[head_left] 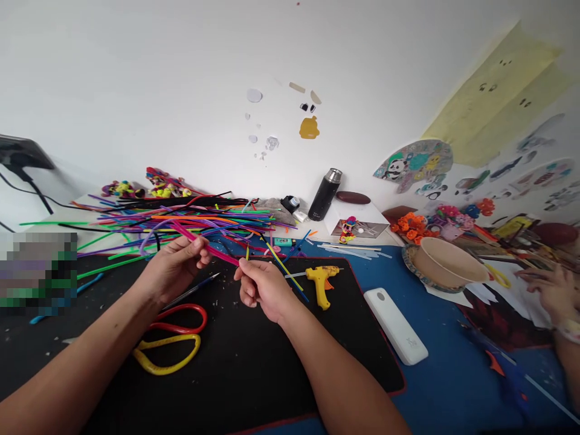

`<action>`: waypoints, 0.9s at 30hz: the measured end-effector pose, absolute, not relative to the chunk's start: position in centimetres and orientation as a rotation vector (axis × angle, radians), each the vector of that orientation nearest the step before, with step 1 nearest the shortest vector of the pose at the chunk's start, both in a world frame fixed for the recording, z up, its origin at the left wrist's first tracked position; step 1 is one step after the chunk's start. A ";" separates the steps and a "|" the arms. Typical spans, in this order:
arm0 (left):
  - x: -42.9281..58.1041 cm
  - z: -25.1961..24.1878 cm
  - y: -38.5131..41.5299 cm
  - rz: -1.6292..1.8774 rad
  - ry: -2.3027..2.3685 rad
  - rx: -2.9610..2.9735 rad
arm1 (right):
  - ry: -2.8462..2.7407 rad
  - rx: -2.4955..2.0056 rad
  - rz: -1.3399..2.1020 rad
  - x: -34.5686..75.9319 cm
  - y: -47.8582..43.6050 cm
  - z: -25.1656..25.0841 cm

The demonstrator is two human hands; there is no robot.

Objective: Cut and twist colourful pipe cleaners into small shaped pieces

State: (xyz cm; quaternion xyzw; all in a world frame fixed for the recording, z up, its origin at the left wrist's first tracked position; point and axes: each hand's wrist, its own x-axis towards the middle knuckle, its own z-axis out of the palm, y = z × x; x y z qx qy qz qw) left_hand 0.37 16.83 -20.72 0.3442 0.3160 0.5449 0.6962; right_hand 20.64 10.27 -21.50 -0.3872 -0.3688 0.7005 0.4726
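Between my hands stretches a magenta pipe cleaner bundle (221,254), held above the black mat (254,374). My left hand (183,266) pinches it near its left part, and a short length sticks out past the fingers. At the other end, my right hand (263,284) grips it between thumb and fingers. Below my left forearm lie scissors with red and yellow handles (170,353), their blades hidden. A pen (194,288) rests behind that wrist. Right of my right hand is a yellow glue gun (322,284) on the mat.
Many coloured pipe cleaners (203,217) are heaped at the back. A black thermos (325,194), white box (357,217), bowl (453,260) and white power bank (396,326) stand or lie to the right. A co-worker's hand (550,293) is at the far right.
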 end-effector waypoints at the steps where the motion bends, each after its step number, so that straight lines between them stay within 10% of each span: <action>1: 0.4 -20.6 16.9 1.271 0.698 0.725 | -0.876 -0.955 1.692 20.7 10.4 -21.5; 27: 2.9 -21.5 14.6 1.096 0.660 0.745 | -0.801 -1.007 1.571 20.3 10.1 -21.0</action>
